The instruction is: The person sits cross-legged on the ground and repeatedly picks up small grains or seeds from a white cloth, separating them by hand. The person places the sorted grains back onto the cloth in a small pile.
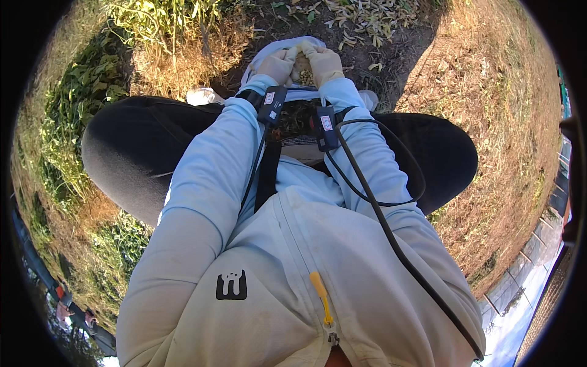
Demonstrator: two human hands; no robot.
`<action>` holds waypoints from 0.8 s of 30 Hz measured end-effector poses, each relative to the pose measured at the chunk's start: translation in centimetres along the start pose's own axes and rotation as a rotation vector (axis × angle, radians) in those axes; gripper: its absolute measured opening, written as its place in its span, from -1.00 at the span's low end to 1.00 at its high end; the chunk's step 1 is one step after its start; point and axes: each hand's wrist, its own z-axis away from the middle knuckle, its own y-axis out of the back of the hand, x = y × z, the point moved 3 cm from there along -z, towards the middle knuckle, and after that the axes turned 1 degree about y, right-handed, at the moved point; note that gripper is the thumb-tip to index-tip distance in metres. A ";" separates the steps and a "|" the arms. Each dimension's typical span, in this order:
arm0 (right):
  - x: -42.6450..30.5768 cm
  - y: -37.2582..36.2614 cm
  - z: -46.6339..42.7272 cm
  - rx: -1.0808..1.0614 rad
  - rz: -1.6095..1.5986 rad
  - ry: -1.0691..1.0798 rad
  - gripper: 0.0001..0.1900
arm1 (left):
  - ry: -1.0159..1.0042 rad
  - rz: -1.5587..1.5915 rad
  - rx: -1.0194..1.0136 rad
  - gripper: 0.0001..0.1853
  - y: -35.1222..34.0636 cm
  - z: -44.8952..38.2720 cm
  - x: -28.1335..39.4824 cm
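My left hand (278, 65) and my right hand (324, 64), both in thin pale gloves, are close together over an open white plastic bag (257, 59). Their fingertips nearly meet around a small pale-yellow thing (300, 47), seemingly a bean pod, partly hidden by the fingers. Below and between the hands, small pale-green and yellowish beans (305, 77) lie in the bag. The lower fingers of my left hand are partly hidden, and what they touch cannot be told.
Empty-looking pale pods (367, 23) are strewn on the soil beyond the bag. Leafy plants (69, 110) grow at the left. A crumpled white thing (202, 96) lies by my left knee. A black cable (390, 229) runs along my right arm. Dry grass (495, 114) covers the ground at right.
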 end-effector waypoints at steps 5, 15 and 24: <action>0.2 0.1 -0.1 0.041 0.014 0.010 -0.62 | 0.012 -0.091 0.073 -0.50 0.0 0.9 0.6; 0.4 0.3 0.0 0.109 0.064 0.066 -0.67 | -0.014 0.051 0.049 -0.60 -0.3 0.5 0.3; -1.3 -1.6 2.7 0.046 -0.115 -0.028 -0.75 | -0.007 0.362 0.104 -0.69 -1.1 -3.3 -3.9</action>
